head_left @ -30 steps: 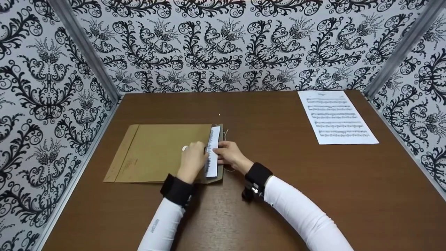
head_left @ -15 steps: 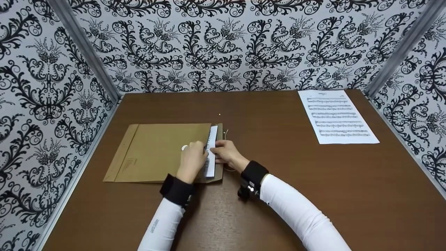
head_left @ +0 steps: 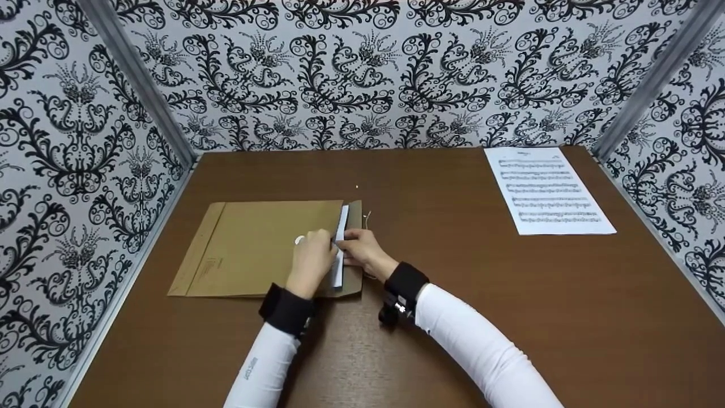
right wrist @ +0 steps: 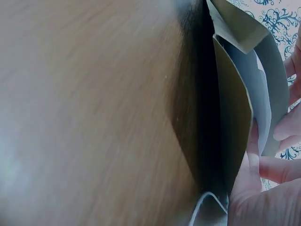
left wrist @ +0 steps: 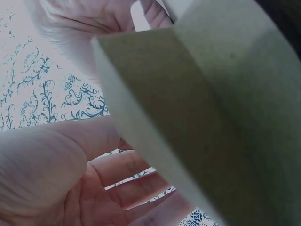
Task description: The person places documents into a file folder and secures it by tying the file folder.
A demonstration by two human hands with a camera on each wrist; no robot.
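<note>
Pinching paper, right hand; (partly in envelope)

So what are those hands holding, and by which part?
The left hand holds the brown envelope by the upper edge of its mouth; the right hand pinches the white paper by its protruding edge.

Head view: paper hidden in envelope bar a strip; print too small to read; sleeves cut off at bottom.
</note>
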